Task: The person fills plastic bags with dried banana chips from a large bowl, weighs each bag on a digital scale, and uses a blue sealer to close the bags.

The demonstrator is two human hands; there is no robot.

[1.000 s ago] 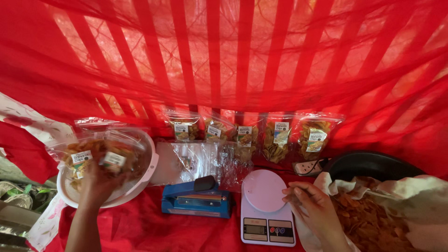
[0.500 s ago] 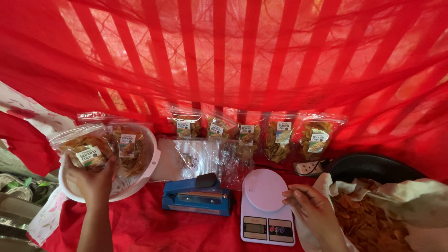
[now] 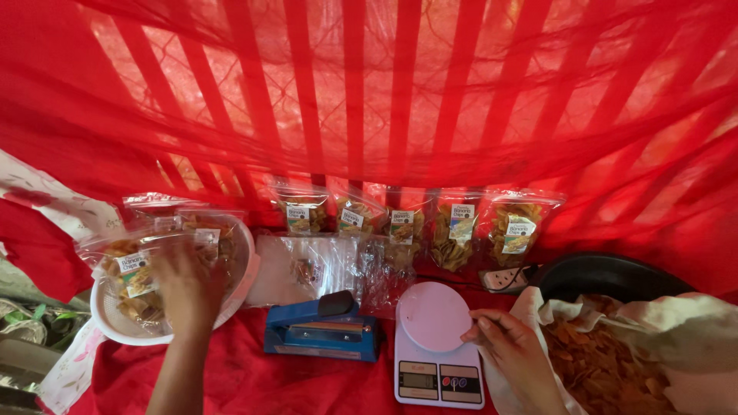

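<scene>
My left hand (image 3: 187,286) grips a clear labelled bag of chips (image 3: 131,270) over the white basket (image 3: 111,327) at the left, where more filled bags lie. My right hand (image 3: 513,355) rests curled beside the white kitchen scale (image 3: 434,342), fingertips at the edge of its round plate, holding nothing that I can see. A blue heat sealer (image 3: 319,332) stands between the two hands. To the right of my right hand lies a heap of loose chips (image 3: 603,365) on pale cloth.
Several filled chip bags (image 3: 453,230) lean in a row against the red striped cloth at the back. Empty clear bags (image 3: 323,265) lie behind the sealer. A black pan (image 3: 607,277) and a white power strip (image 3: 503,278) sit at the right.
My left hand lifted a bag of chips from the basket, then lowered it back over the basket. My right hand has stayed by the scale.
</scene>
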